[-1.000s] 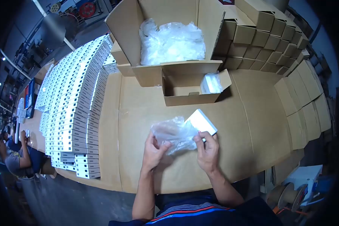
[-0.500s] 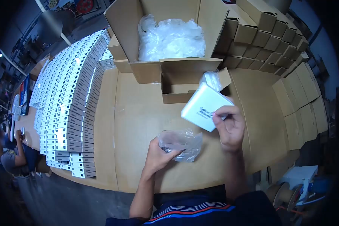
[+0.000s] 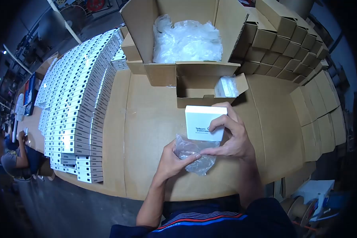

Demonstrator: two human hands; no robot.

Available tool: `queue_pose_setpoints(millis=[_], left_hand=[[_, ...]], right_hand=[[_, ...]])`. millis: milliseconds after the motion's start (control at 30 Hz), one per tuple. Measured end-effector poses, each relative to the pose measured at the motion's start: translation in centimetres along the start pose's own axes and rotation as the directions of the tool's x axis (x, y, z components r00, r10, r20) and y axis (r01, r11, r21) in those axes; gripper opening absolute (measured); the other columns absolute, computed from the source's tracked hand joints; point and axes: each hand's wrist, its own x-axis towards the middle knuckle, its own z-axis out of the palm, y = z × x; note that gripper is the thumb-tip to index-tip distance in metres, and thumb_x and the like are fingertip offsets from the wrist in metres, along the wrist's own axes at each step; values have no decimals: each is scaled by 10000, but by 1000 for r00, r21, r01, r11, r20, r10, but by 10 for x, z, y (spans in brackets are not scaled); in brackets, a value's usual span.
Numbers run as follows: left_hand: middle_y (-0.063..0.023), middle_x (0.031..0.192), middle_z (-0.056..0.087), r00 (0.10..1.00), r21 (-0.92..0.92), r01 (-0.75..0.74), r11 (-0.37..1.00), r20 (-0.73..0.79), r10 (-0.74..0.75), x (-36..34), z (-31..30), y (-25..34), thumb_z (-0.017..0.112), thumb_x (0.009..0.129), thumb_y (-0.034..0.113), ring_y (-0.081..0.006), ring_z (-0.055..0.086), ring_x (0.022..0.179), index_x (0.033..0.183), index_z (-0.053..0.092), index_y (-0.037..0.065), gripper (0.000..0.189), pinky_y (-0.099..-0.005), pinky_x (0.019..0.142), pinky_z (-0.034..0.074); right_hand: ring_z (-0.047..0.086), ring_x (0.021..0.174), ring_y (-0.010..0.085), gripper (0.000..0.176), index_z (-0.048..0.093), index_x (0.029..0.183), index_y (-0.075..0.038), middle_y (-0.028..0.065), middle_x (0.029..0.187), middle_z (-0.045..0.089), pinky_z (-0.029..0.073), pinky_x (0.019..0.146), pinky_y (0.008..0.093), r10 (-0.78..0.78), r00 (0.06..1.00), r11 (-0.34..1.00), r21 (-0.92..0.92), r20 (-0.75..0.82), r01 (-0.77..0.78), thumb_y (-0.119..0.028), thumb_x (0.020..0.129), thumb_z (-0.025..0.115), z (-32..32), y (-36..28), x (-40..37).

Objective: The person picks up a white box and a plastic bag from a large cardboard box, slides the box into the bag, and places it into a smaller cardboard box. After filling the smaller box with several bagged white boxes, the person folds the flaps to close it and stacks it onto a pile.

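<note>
Head view: the right hand (image 3: pixel 231 139) clasps a white box (image 3: pixel 202 121), printed with what looks like "Telkom Indonesia", mid-frame over the cardboard-covered table (image 3: pixel 146 119). At 6 o'clock from it, the left hand (image 3: pixel 171 162) pinches a clear plastic bag (image 3: pixel 196 156) that touches the box. Rows of white cartons (image 3: pixel 79 107) lie at 9 o'clock, and an open carton (image 3: pixel 144 27) stands at 12.

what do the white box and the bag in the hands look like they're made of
The white box looks like thin printed cardboard: smooth matte white, crisp straight edges, dark lettering. The clear bag looks like thin plastic film: glossy, see-through, crumpled with bright creases.
</note>
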Motion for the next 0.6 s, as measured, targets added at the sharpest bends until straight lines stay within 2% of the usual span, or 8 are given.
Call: queue_pose_setpoints(millis=[100, 133, 267, 367, 400, 500, 600], left_hand=[[-92, 1080, 733, 999, -53, -47, 997, -17, 47, 3, 2, -5, 864, 823, 89, -137, 683, 979, 1212, 635, -39, 469, -308, 886, 560], [-93, 1085, 731, 998, -80, -65, 995, -22, 64, 4, 3, -5, 861, 826, 86, -136, 680, 984, 1218, 633, -40, 470, -309, 889, 559], [-97, 1112, 721, 998, -70, -61, 996, -10, 60, 0, 7, 9, 841, 842, 68, -143, 674, 1011, 1256, 614, -37, 484, -311, 898, 555], [-93, 1109, 715, 996, -98, -82, 992, -43, 78, -1, 6, -3, 842, 843, 65, -143, 671, 1007, 1265, 607, -36, 494, -304, 896, 552], [-89, 1110, 708, 1000, -95, -11, 995, -27, 8, -3, 4, 0, 843, 839, 57, -138, 663, 1010, 1263, 604, -33, 495, -295, 901, 544], [-87, 1109, 705, 999, -70, -47, 996, 14, 48, -5, 2, 0, 830, 859, 69, -128, 658, 1017, 1254, 609, -33, 465, -286, 903, 535], [-83, 1104, 705, 1000, -148, -14, 989, -26, 11, -3, 4, -4, 808, 887, 85, -118, 654, 1016, 1254, 610, -35, 433, -279, 895, 530]], right_hand=[[625, 1040, 282, 521, 654, 971, -60, 154, 1168, 562, 531, 877, 375, -19, 999, 1000, 20, 45, 18, -169, 592, 994, 5, -5, 0], [622, 1025, 266, 471, 645, 977, -57, 144, 1187, 550, 532, 846, 366, 32, 997, 998, 44, 72, -36, -129, 638, 965, 7, -9, -1], [627, 989, 232, 381, 636, 981, -55, 126, 1195, 545, 541, 813, 368, 63, 996, 997, -54, 61, -60, -72, 710, 903, 17, -5, -4], [631, 985, 232, 352, 627, 962, -49, 131, 1186, 548, 542, 812, 366, 195, 981, 979, 55, -9, -194, -53, 721, 884, 16, -2, -6], [630, 971, 227, 333, 623, 945, -47, 129, 1171, 555, 531, 809, 348, 216, 974, 973, 95, -74, -209, -30, 725, 872, 20, 1, -9], [624, 966, 217, 340, 625, 947, -55, 121, 1131, 562, 519, 813, 326, 188, 980, 981, 71, -72, -183, -13, 717, 872, 21, 5, -10], [601, 976, 182, 261, 652, 976, -25, 84, 1090, 571, 490, 876, 303, 318, 946, 920, 263, -66, -291, 2, 787, 830, 22, 3, -11]])
